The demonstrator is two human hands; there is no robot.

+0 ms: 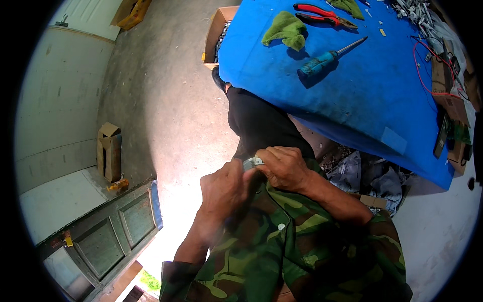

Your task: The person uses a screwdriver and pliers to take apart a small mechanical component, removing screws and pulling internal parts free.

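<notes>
In front of my body, above my lap, both hands meet on a small pale grey metal-looking piece (252,163). My left hand (221,186) is closed round its left end, and my right hand (283,167) grips the other end with thumb and fingers. Most of the piece is hidden by the fingers, so I cannot tell its kind. On the blue-covered table (362,95) ahead lie a screwdriver (318,64) with a blue handle, pliers (324,16) with red and black handles, and a crumpled green cloth (286,30).
An open cardboard box (216,38) of small dark parts stands by the table's left edge. Grey parts (415,15) are heaped at the far right, near a red cable (422,83). Bags and scraps (372,173) lie under the table. A tall carton (108,151) stands by the left wall.
</notes>
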